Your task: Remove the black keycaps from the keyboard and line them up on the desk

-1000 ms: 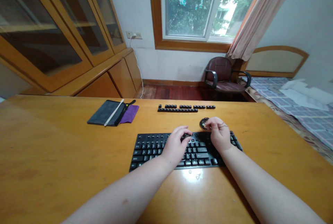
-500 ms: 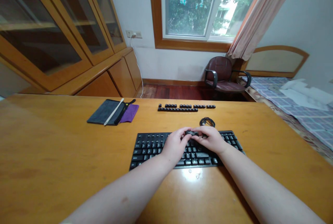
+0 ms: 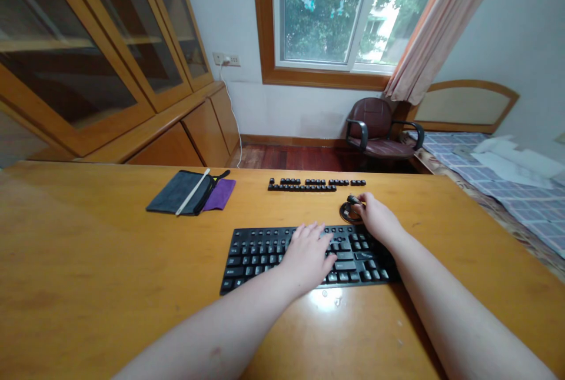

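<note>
A black keyboard (image 3: 256, 260) lies on the desk, its top row showing small bare switch posts in place of keycaps. My left hand (image 3: 308, 255) rests over the keyboard's middle with fingers spread and nothing held. Just behind the keyboard's right part, my right hand (image 3: 374, 213) pinches a small black piece (image 3: 353, 199), whose exact kind I cannot make out. That piece is over a coiled black cable (image 3: 345, 213), partly hidden by my right fingers. Farther back, loose black keycaps (image 3: 302, 187) stand in two rows.
To the left lie a dark grey zip pouch (image 3: 170, 195), a white stick (image 3: 192, 193) across it, and a purple cloth (image 3: 220, 194). Beyond the wooden desk (image 3: 110, 286) stands a maroon armchair (image 3: 373, 120). Glass-door cabinets (image 3: 141, 97) line the left wall.
My hands, together at a small black piece over the keyboard before, are now apart. The right has carried a black piece back and right to the cable; the left has opened onto the keys.
</note>
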Demonstrator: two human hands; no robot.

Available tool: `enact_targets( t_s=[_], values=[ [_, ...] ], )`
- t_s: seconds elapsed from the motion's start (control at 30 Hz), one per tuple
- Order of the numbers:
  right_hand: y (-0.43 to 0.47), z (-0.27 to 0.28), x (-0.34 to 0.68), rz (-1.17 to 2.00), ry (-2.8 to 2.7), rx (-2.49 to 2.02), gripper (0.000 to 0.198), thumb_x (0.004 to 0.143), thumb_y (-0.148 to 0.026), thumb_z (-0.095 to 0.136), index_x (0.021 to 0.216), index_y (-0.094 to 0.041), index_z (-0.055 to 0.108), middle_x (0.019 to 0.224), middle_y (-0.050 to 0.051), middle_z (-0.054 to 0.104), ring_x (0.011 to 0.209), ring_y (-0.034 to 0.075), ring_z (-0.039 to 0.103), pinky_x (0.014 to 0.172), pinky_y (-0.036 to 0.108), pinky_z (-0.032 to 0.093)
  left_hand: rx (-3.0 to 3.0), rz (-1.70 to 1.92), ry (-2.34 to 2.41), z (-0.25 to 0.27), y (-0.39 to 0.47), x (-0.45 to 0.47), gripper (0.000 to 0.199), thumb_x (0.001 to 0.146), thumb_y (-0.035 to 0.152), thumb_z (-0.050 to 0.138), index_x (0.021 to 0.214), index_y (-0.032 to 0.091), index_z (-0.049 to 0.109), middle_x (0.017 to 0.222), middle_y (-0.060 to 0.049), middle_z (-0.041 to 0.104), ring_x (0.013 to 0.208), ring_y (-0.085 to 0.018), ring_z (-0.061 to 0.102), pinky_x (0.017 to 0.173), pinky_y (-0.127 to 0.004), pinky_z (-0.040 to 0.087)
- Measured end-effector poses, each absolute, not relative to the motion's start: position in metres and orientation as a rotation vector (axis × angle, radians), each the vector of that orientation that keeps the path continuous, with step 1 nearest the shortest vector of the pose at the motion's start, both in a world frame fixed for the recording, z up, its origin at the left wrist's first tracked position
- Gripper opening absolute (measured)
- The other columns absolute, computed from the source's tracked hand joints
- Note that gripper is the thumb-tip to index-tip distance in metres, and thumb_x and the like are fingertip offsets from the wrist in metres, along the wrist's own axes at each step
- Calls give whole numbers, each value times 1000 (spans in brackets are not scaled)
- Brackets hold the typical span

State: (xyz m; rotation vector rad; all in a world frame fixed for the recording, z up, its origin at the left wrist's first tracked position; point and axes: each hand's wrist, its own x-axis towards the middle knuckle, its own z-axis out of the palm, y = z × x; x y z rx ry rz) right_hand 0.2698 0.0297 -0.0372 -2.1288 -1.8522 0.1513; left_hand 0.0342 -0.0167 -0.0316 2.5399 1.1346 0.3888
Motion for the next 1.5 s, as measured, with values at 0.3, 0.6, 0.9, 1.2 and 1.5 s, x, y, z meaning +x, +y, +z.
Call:
enact_targets(
  t_s=[0.3,0.6,0.9,1.2,1.5],
  values=[
    [24,-27,258,279,-2061,-2202,20,90,-31,43,104,-18,50,97,12,66,80,22,62,63,27,37,2482,486,1142,-28,-15,33,34,83,40,54,111,22,61,128,-7,55,120,-27,46,105,-47,29],
    [24,22,274,-60,-1853,-2023,21,83,-33,53,100,-21,59,96,8,67,83,22,61,65,28,39,2521,525,1055,-31,-15,33,23,84,32,54,103,24,65,116,-4,61,108,-22,52,97,-41,38],
    [92,8,274,-172,-1512,-1562,30,81,-36,56,103,-16,62,84,6,65,71,17,55,67,28,42,2534,523,1080,-32,-16,33,23,84,32,53,103,24,63,114,-4,60,107,-23,50,96,-41,38],
    [111,-44,287,117,-1707,-1919,19,75,-28,62,92,-20,68,84,4,67,76,17,58,64,26,39,2527,491,1085,-28,-17,33,23,84,31,53,104,23,62,115,-5,59,108,-23,50,97,-42,38],
    [116,-52,289,312,-1744,-2039,23,74,-27,64,94,-20,69,86,4,69,75,16,59,67,23,40,2518,516,1074,-31,-16,33,23,84,31,54,104,23,62,115,-5,59,108,-23,50,96,-41,38]
  ],
)
